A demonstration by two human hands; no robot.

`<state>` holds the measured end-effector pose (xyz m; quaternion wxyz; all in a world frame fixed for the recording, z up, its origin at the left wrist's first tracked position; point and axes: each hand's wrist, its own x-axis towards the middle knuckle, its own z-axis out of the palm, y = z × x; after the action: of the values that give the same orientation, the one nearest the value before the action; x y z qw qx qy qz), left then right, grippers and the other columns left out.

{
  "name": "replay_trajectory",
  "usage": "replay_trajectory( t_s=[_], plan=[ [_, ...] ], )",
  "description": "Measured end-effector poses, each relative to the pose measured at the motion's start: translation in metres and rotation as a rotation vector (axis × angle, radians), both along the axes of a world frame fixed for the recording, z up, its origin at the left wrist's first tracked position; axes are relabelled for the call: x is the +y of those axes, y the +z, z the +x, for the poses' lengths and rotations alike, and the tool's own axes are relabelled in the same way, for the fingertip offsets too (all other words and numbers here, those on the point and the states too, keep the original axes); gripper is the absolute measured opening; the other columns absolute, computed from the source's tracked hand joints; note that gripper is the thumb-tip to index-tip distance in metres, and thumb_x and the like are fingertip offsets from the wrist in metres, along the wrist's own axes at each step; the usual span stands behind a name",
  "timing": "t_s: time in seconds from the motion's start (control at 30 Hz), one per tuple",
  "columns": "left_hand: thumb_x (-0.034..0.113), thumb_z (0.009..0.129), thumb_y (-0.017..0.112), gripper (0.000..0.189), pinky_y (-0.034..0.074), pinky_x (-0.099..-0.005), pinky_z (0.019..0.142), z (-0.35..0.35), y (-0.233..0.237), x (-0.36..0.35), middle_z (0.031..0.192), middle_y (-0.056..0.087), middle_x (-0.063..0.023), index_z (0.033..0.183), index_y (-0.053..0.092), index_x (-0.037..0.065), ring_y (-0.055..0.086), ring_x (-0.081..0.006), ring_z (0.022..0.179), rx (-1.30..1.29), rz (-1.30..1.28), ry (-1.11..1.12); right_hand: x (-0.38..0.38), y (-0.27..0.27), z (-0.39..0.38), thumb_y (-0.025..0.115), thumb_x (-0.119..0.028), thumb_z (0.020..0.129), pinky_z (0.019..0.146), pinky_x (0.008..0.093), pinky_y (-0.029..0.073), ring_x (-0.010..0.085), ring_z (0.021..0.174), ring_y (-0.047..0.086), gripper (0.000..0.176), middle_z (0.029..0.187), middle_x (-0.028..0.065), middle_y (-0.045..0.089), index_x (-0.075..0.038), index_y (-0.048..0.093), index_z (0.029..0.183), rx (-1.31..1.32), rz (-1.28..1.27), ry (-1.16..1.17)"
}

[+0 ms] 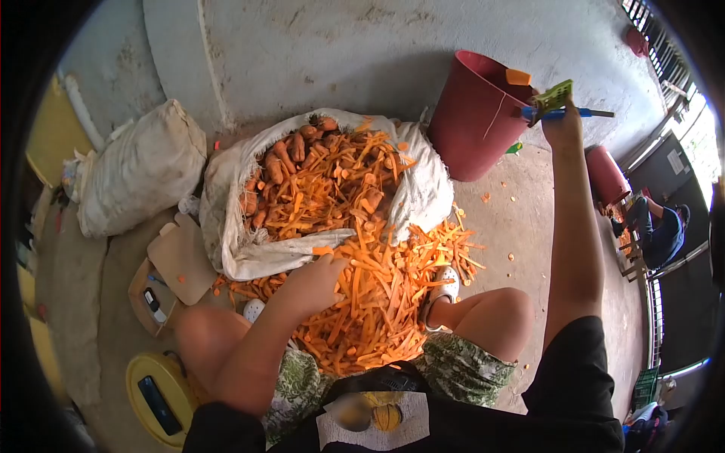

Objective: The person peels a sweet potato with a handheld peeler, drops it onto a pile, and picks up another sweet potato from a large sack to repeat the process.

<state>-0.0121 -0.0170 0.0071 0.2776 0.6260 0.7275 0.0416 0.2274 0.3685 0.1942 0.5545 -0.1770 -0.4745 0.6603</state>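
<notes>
My right hand (563,130) is stretched out beside the tall red bucket (470,121), fingers wrapped around a blue-handled tool with a green slotted part (557,96). A dark rod sticks out from its right end. An orange carrot piece (518,77) shows at the bucket's mouth, left of the tool. Curled over the carrot peels (381,302), my left hand (317,283) is closed near the front edge of the open white sack (283,260); whatever is between its fingers is hidden. Whole carrots (283,155) and orange strips fill that sack.
A full, closed white sack (143,170) leans at the left wall. An open cardboard box (181,260) and a yellow tub (136,377) with a phone on its lid lie by my left knee. Farther right are another red bucket (606,174) and a seated person (664,230).
</notes>
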Motion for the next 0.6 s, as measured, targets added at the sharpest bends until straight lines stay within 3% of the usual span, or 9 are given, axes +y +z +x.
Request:
replay_trajectory(
  t_s=[0.07,0.1,0.13,0.17,0.2,0.23,0.27,0.43,0.6],
  plan=[
    [0.028,0.073,0.066,0.059,0.045,-0.0384,0.082,-0.002,0.002,0.002,0.119,0.044,-0.0115,0.122,0.040,0.010,0.051,-0.0277,0.103,0.022,-0.030,0.012,-0.061,0.011,-0.017,0.045,-0.038,0.088,0.091,0.0555,0.035,0.0312,0.101,0.050,0.040,0.107,0.0198,0.050,-0.005,0.040,0.111,0.232,0.010,0.081],
    [0.024,0.075,0.064,0.058,0.046,-0.0379,0.082,-0.001,0.007,0.002,0.119,0.045,-0.0128,0.124,0.039,0.007,0.052,-0.0277,0.101,0.027,-0.045,0.006,-0.090,0.010,-0.024,0.048,-0.036,0.086,0.096,0.0557,0.030,0.0282,0.103,0.049,0.031,0.107,0.0158,0.051,-0.009,0.048,0.101,0.357,0.011,0.042],
    [0.020,0.076,0.062,0.057,0.048,-0.0373,0.081,0.001,0.011,0.003,0.119,0.045,-0.0140,0.125,0.037,0.005,0.054,-0.0276,0.099,0.031,-0.063,-0.002,-0.104,-0.002,-0.015,0.051,-0.037,0.084,0.098,0.0546,0.026,0.0238,0.099,0.050,0.027,0.102,0.0091,0.052,-0.010,0.052,0.080,0.478,0.039,0.463],
    [0.020,0.076,0.062,0.057,0.048,-0.0373,0.081,0.003,0.012,0.005,0.119,0.045,-0.0140,0.125,0.037,0.005,0.054,-0.0276,0.099,0.026,-0.059,-0.006,-0.131,-0.007,-0.022,0.049,-0.036,0.084,0.098,0.0551,0.025,0.0178,0.085,0.050,0.031,0.087,0.0020,0.049,-0.012,0.046,0.065,0.452,0.222,0.639],
    [0.022,0.077,0.062,0.055,0.048,-0.0370,0.081,0.004,0.012,0.007,0.118,0.046,-0.0135,0.124,0.038,0.005,0.054,-0.0269,0.099,0.032,-0.086,-0.014,-0.167,-0.007,-0.030,0.044,-0.033,0.087,0.095,0.0566,0.027,0.0152,0.074,0.045,0.031,0.077,0.0001,0.041,-0.013,0.042,0.064,0.592,0.277,0.950],
    [0.024,0.078,0.061,0.054,0.048,-0.0366,0.080,0.005,0.012,0.008,0.118,0.046,-0.0130,0.124,0.039,0.006,0.054,-0.0262,0.098,0.041,-0.119,-0.022,-0.197,-0.016,-0.033,0.039,-0.027,0.088,0.092,0.0574,0.028,0.0143,0.070,0.043,0.029,0.074,-0.0004,0.037,-0.013,0.042,0.063,0.726,0.177,1.029],
    [0.024,0.078,0.061,0.054,0.048,-0.0366,0.080,0.006,0.011,0.009,0.118,0.046,-0.0130,0.124,0.039,0.006,0.054,-0.0262,0.098,0.043,-0.125,-0.027,-0.221,-0.019,-0.043,0.037,-0.024,0.089,0.092,0.0581,0.028,0.0144,0.071,0.043,0.028,0.077,0.0004,0.039,-0.013,0.042,0.064,0.719,0.239,1.095],
    [0.035,0.075,0.062,0.052,0.045,-0.0386,0.080,0.008,0.000,0.009,0.114,0.049,-0.0122,0.117,0.045,0.010,0.054,-0.0275,0.097,0.029,-0.140,-0.024,-0.270,-0.055,-0.075,0.042,-0.018,0.085,0.088,0.0536,0.033,0.0130,0.069,0.047,0.017,0.075,-0.0017,0.040,-0.015,0.048,0.070,0.936,0.166,1.006],
    [0.037,0.076,0.061,0.050,0.045,-0.0389,0.080,0.007,-0.002,0.005,0.113,0.050,-0.0130,0.116,0.046,0.010,0.054,-0.0284,0.096,0.022,-0.134,-0.024,-0.275,-0.080,-0.087,0.044,-0.022,0.086,0.084,0.0478,0.035,0.0133,0.072,0.044,0.015,0.073,-0.0022,0.037,-0.017,0.048,0.072,1.040,0.032,0.971]
  ],
)
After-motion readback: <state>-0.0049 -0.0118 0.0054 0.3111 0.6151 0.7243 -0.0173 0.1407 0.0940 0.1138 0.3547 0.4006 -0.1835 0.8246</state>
